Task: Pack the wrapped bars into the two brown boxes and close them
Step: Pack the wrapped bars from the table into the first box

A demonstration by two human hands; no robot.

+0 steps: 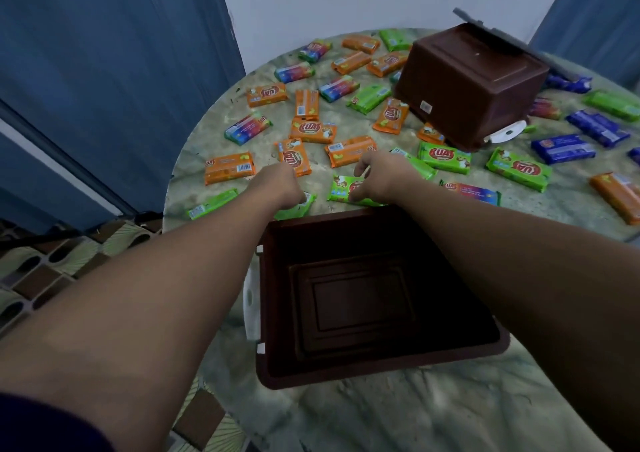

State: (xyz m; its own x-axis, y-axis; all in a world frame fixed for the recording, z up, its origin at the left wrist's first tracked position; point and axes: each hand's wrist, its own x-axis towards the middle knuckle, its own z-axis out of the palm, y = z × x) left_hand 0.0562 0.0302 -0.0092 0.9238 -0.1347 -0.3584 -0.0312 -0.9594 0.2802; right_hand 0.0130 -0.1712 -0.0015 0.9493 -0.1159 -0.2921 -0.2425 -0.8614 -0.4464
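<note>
An open brown box [346, 377] stands empty in front of me on the round table. A second brown box [467, 84] lies tipped over at the far right, its base towards me and its grey lid [512, 41] behind it. Wrapped bars in orange [228, 167], green [517, 169] and blue [562, 148] lie scattered over the table. My left hand [280, 188] is closed over a green bar [299, 207] just beyond the open box. My right hand [379, 176] grips another green bar [343, 188] beside it.
The round table [554, 209] has a mottled green top, with its edge curving close on the left. Blue curtains [104, 70] hang at the left and far right. Patterned floor tiles [52, 261] show below the left table edge.
</note>
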